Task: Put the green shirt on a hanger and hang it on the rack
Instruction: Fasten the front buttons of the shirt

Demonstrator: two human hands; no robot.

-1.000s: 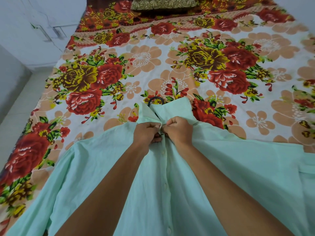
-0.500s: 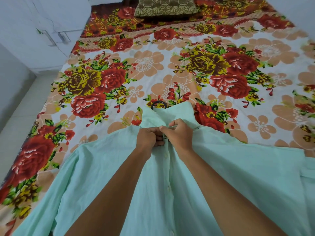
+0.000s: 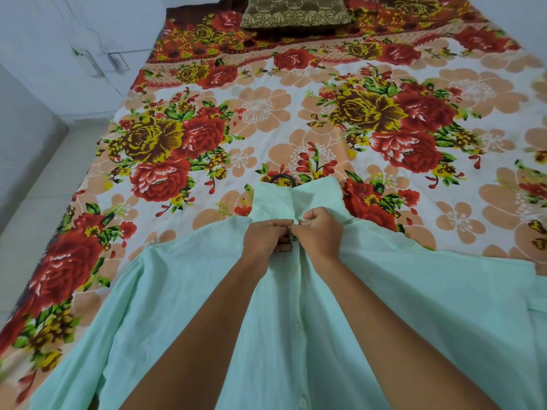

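Observation:
The pale green shirt [image 3: 183, 291] lies spread front-up on the bed, collar pointing away from me, sleeves out to both sides. A black hanger hook [image 3: 282, 178] pokes out above the collar; the rest of the hanger is hidden inside the shirt. My left hand [image 3: 265, 238] and my right hand [image 3: 319, 232] meet just below the collar, each pinching an edge of the shirt's front placket at the top button. A row of white buttons [image 3: 297, 324] runs down toward me between my forearms.
The bed carries a floral sheet [image 3: 266, 119] in red, orange and yellow. A brown patterned cushion [image 3: 293, 11] sits at the far end. A pale floor [image 3: 35, 208] and white wall lie to the left. No rack is in view.
The view has shifted slightly, so the shirt and hands appear lower. Both hands stay at the top button, fingers working the placket edges together.

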